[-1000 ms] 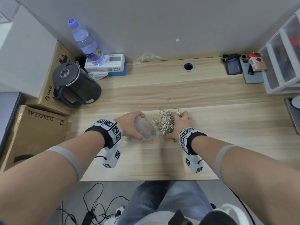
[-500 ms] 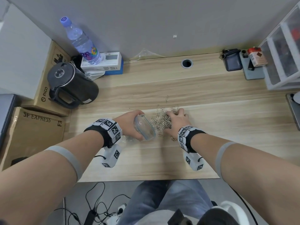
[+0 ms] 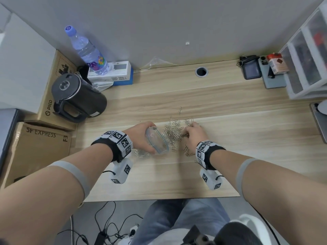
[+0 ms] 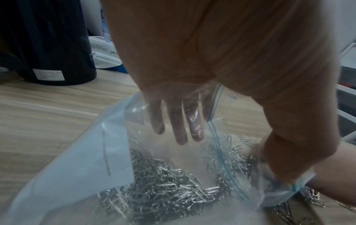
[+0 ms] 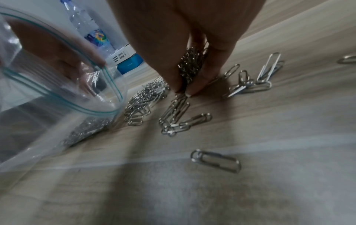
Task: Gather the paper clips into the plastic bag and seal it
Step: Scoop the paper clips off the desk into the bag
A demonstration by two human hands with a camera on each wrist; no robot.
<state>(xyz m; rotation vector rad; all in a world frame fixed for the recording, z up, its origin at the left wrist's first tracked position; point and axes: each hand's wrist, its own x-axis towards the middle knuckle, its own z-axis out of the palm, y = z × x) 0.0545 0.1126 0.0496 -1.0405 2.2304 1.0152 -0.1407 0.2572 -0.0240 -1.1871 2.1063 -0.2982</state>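
Note:
A clear zip plastic bag [image 3: 156, 143] lies on the wooden table [image 3: 159, 179], its mouth facing right. My left hand [image 3: 142, 134] grips the rim and keeps the mouth wide. In the left wrist view its fingers [image 4: 179, 126] show through the film above several clips in the bag [image 4: 163, 190]. A pile of silver paper clips [image 3: 172, 134] lies just outside the mouth. My right hand [image 3: 192, 132] is over the pile's right side. In the right wrist view its fingertips [image 5: 194, 89] pinch a bunch of clips [image 5: 189, 67] beside the bag [image 5: 57, 94]. Loose clips [image 5: 215, 161] lie around it.
A black kettle [image 3: 77, 98], a water bottle [image 3: 88, 52] and a white-and-blue box [image 3: 115, 73] stand at the back left. Cardboard boxes [image 3: 39, 147] sit left of the table. A phone [image 3: 273, 76] and a drawer unit [image 3: 307, 55] are at the back right.
My right hand has shifted slightly left over the pile, and the clips lie more spread out. The left hand and the bag stay about where they were.

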